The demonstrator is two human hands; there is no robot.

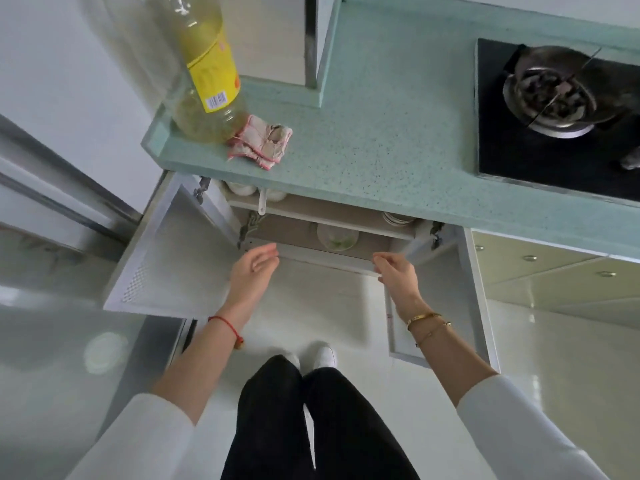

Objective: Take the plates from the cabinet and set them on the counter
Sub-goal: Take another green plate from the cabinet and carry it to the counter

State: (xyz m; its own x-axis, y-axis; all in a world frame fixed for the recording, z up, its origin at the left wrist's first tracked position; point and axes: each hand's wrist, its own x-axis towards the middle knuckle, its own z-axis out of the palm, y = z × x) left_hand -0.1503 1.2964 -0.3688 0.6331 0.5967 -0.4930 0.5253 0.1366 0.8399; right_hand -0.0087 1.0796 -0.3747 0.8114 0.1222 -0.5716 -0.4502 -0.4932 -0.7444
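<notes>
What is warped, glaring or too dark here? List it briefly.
Head view: wide-angle stretch elongates the oil bottle and skews the counter edge; same view, a soft glare patch on the glossy floor at left; the cabinet interior sits in shadow, leaving the plates dim.

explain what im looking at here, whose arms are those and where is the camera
There is no machine: a person wears one camera on the head, looking down, so you see their own arms and legs. Both hands reach toward an open cabinet under a green counter. The left hand is open, holding nothing; the right hand curls its fingers at the cabinet's front edge, grip unclear. Inside sit a stack of plates and a glass bowl. On the counter are a bottle of yellow liquid, a cloth and a stove.
</notes>
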